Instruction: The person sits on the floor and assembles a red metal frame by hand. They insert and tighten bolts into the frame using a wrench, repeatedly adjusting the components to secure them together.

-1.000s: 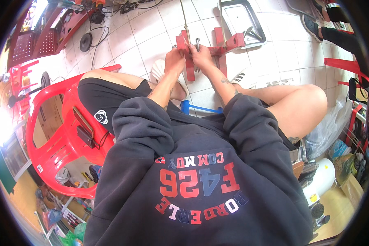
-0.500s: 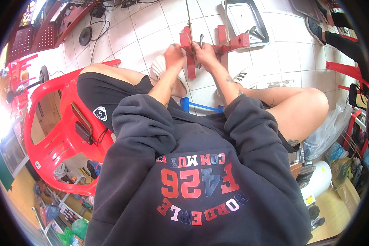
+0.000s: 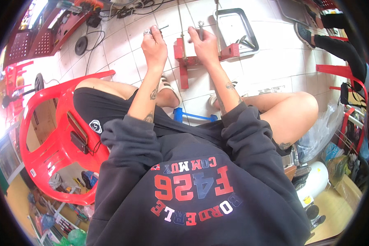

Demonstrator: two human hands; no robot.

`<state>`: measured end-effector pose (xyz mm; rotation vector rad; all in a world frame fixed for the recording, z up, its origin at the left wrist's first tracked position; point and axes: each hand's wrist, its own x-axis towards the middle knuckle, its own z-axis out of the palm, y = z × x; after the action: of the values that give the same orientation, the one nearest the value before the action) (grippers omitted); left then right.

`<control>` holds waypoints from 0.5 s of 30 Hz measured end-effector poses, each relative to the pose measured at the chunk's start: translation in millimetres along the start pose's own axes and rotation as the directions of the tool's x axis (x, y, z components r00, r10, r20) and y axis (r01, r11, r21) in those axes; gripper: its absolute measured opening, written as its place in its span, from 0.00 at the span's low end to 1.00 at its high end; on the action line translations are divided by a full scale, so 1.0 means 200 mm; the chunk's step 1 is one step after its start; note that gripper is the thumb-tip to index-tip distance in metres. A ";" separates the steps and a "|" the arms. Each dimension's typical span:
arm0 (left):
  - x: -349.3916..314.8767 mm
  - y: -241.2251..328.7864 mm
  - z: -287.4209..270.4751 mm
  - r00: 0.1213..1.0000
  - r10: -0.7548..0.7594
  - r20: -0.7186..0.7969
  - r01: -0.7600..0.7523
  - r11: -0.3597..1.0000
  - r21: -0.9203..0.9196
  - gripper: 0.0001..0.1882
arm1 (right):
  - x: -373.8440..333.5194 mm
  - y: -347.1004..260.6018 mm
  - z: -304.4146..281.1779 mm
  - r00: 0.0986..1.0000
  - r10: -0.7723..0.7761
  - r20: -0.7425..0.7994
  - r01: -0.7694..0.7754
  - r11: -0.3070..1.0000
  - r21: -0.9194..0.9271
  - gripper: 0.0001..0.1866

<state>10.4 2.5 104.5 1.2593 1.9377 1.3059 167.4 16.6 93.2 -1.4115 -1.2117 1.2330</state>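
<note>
Off to the left of a red metal stand point(image 3: 184, 77), my left hand point(image 3: 155, 51) is raised and closed. It pinches a small silver piece point(image 3: 147, 31), and a thin dark rod point(image 3: 164, 27) sticks out past the fingertips; their exact kind is unclear. My right hand point(image 3: 207, 47) is over the stand, closed round a metal wrench point(image 3: 201, 27) whose ring end points away from me. That hand hides part of the stand. Thin upright rods point(image 3: 181, 20) rise from the stand beside the right hand.
A grey-rimmed tray point(image 3: 255, 41) with metal tools point(image 3: 246, 42) lies beyond the stand. Near my feet is a blue frame point(image 3: 197, 116). A red plastic chair point(image 3: 26, 135) stands at left, cables point(image 3: 97, 39) at far left. Another person's leg point(image 3: 336, 47) is at far right.
My left hand has moved away from the stand, up and to the left, and the small piece with its rod now shows. My right hand stays near the stand with the wrench. The view has shifted slightly.
</note>
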 end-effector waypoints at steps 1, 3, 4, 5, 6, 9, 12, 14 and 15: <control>-0.02 0.13 -0.01 0.998 0.053 0.036 -0.053 0.998 -0.015 0.19 | -0.01 -0.13 0.00 1.000 0.000 0.025 -0.003 0.990 0.141 0.18; -0.08 0.33 0.00 0.982 0.159 0.100 -0.154 0.986 -0.058 0.17 | -0.04 -0.29 0.00 0.989 -0.139 0.039 0.122 0.949 0.289 0.13; -0.09 0.34 0.02 0.984 0.137 0.113 -0.127 0.988 -0.086 0.17 | -0.05 -0.29 -0.01 0.988 -0.146 0.055 0.124 0.950 0.288 0.14; -0.09 0.35 0.03 0.985 0.126 0.121 -0.114 0.988 -0.105 0.17 | -0.05 -0.29 -0.02 0.986 -0.151 0.073 0.124 0.948 0.292 0.15; -0.10 0.36 0.03 0.985 0.116 0.129 -0.100 0.987 -0.124 0.16 | -0.06 -0.30 -0.04 0.982 -0.179 0.060 0.156 0.949 0.274 0.13; -0.07 0.35 0.05 0.979 0.116 0.170 -0.073 0.968 -0.240 0.16 | -0.05 -0.33 -0.12 0.982 -0.178 0.055 0.169 0.976 0.137 0.11; -0.02 0.30 0.06 0.978 0.084 0.190 -0.030 0.962 -0.270 0.17 | 0.08 -0.37 -0.35 0.950 -0.295 -0.100 0.300 0.953 0.042 0.09; 0.01 0.18 0.06 0.989 -0.021 0.144 0.050 0.979 -0.199 0.18 | 0.17 -0.37 -0.60 0.972 -0.101 -0.213 0.117 0.991 0.061 0.09; 0.03 0.12 0.06 0.991 -0.065 0.120 0.085 0.982 -0.166 0.18 | 0.21 -0.32 -0.69 0.936 -0.073 -0.346 0.095 0.994 0.046 0.10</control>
<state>27.0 16.5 122.1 1.1399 1.7376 1.3023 297.8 65.2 167.1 -1.4419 -0.9720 0.9099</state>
